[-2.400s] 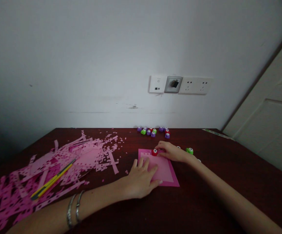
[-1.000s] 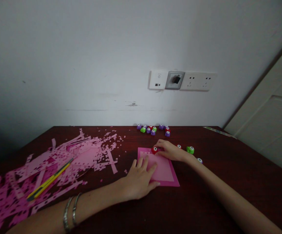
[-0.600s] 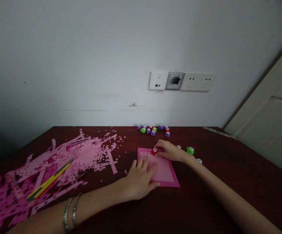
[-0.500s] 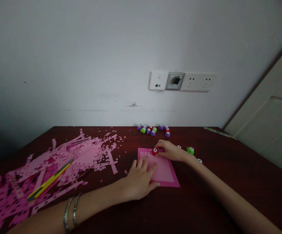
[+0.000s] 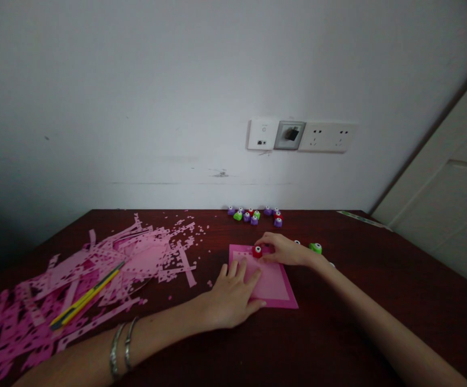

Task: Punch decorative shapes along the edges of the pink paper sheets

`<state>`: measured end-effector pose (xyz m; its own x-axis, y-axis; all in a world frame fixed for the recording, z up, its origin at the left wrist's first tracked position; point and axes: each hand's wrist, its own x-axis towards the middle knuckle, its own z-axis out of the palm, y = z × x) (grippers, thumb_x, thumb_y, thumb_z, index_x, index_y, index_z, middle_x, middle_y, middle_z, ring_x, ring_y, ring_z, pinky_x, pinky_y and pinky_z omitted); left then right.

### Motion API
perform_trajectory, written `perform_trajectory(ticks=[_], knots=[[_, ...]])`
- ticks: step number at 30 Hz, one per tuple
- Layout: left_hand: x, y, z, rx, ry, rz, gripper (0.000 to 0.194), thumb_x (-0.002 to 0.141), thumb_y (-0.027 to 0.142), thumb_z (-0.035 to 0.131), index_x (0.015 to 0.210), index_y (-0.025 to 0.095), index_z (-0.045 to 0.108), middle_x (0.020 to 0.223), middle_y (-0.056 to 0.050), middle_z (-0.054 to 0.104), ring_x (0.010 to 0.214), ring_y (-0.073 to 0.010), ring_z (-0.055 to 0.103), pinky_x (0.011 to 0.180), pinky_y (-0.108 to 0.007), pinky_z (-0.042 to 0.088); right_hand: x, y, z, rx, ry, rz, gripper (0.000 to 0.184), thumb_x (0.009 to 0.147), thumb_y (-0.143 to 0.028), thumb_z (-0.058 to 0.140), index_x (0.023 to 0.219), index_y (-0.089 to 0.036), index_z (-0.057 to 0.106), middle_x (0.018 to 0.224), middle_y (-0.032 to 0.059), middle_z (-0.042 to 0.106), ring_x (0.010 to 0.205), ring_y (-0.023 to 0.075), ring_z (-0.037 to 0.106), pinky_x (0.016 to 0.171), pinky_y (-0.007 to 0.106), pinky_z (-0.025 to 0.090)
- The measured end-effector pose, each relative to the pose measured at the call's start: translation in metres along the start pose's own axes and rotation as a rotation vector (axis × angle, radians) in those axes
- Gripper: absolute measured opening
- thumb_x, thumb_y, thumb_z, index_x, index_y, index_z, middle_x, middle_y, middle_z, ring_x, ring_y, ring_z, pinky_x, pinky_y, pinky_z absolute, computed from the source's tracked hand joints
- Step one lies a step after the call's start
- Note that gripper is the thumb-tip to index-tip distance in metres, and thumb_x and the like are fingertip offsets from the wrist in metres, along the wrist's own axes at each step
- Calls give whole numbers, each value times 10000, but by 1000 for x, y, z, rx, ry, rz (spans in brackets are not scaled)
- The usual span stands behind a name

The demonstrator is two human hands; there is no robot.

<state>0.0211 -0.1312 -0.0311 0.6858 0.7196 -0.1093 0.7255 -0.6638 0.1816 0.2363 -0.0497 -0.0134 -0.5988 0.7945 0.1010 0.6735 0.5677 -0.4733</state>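
Observation:
My left hand lies with its fingers spread on a light pink sheet, which sits on a slightly larger dark pink sheet. A small red craft punch with a white button rests at the sheets' upper edge. My right hand grips the punch from its right side, thumb and fingers closed around it. A row of small marks or holes shows along the top of the light sheet, left of the punch.
Pink paper strips and punched scraps cover the left of the dark red table, with a yellow utility knife on top. Several purple, red and green punches stand near the wall. A green punch lies beyond my right forearm.
The punch and my right hand have hardly moved; the whole view has shifted very slightly. My left hand stays flat on the sheet.

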Motion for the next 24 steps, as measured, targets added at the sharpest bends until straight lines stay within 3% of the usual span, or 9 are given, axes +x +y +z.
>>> perform_trajectory(ticks=[4, 7, 9, 11, 13, 16, 24], knots=[[-3, 6, -10, -18, 51, 3, 719, 840, 622, 221, 1408, 191, 126, 1447, -173, 160, 1302, -380, 134, 986, -553, 188, -5, 0, -15, 178, -2, 95, 421, 728, -385, 618, 1069, -141, 585, 837, 47, 593, 696, 133, 531, 616, 252, 427], [-4, 7, -28, -25, 185, 17, 615, 864, 562, 253, 1311, 153, 357, 1347, -166, 349, 1244, -342, 269, 972, -501, 257, -8, -4, -25, 291, -4, 203, 370, 780, -453, 536, 948, -132, 612, 684, 9, 561, 551, 93, 485, 467, 203, 379], [1, 2, -42, -70, 279, 24, 493, 884, 481, 281, 1122, 126, 526, 1171, -148, 502, 1119, -280, 415, 928, -432, 333, -9, -8, -27, 326, -14, 297, 386, 789, -487, 508, 895, -130, 607, 596, -15, 522, 447, 70, 427, 377, 184, 318], [12, -8, -53, -206, 296, 10, 417, 891, 414, 299, 918, 122, 595, 953, -106, 589, 914, -204, 528, 814, -352, 415, -8, -10, -24, 371, -48, 374, 423, 794, -530, 477, 828, -127, 599, 540, -23, 506, 380, 55, 387, 331, 179, 277], [28, -22, -59, -420, 184, -12, 418, 887, 405, 311, 778, 123, 598, 753, -60, 607, 676, -137, 553, 636, -276, 445, -6, -11, -20, 425, -111, 406, 494, 794, -583, 437, 699, -123, 589, 506, -11, 511, 359, 46, 378, 317, 173, 258], [56, -40, -61, -673, 5, -106, 399, 856, 420, 376, 715, 114, 588, 632, -29, 592, 463, -80, 482, 440, -215, 371, -2, -14, -15, 506, -226, 432, 588, 767, -651, 415, 564, -120, 564, 482, 7, 516, 363, 37, 372, 310, 161, 227], [92, -56, -61, -782, -215, -173, 525, 740, 606, 491, 601, 114, 608, 504, -17, 518, 408, -59, 401, 399, -200, 261, 8, -17, -10, 551, -359, 592, 492, 732, -586, 533, 584, -118, 564, 473, -15, 508, 337, 18, 343, 298, 144, 221]])
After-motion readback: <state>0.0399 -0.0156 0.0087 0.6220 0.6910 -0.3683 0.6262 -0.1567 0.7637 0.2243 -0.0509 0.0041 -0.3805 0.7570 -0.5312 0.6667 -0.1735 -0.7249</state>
